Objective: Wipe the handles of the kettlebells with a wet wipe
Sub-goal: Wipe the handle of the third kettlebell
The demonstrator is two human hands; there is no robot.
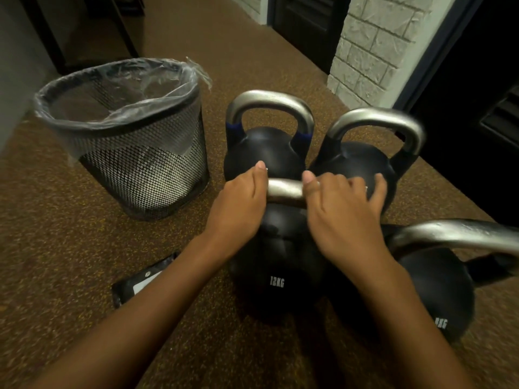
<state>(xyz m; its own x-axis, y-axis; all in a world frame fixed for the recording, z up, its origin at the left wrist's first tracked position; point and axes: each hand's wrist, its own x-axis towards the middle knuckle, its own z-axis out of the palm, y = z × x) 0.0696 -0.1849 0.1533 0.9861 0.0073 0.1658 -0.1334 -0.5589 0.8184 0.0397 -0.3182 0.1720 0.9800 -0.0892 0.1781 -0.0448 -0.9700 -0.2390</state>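
A: From the head camera we are looking down at four black round kettlebells with bare grey metal handles, all standing on the brown speckled rubber floor. Where are our hands?

B: Both are resting on the near-left kettlebell marked 12KG. Our left hand is wrapping the left end of its steel handle, fingers curled closed around the bar. Our right hand is sitting over the right end, its fingers bent over the bar, and it is blurred.

A: Are we seeing the wet wipe?

B: We cannot tell; only a small pale sliver is showing at the right fingers. A flat black pack with a white label is lying on the floor just left of our left forearm.

A: And the other kettlebells?

B: The far-left kettlebell with blue bands at its handle roots is standing right behind our hands, with the far-right kettlebell just beside it. The near-right kettlebell is crowding against the 12KG one.

A: What is standing to the left?

B: A black wire-mesh wastebasket lined with a clear plastic bag, near the far-left kettlebell but apart from it.
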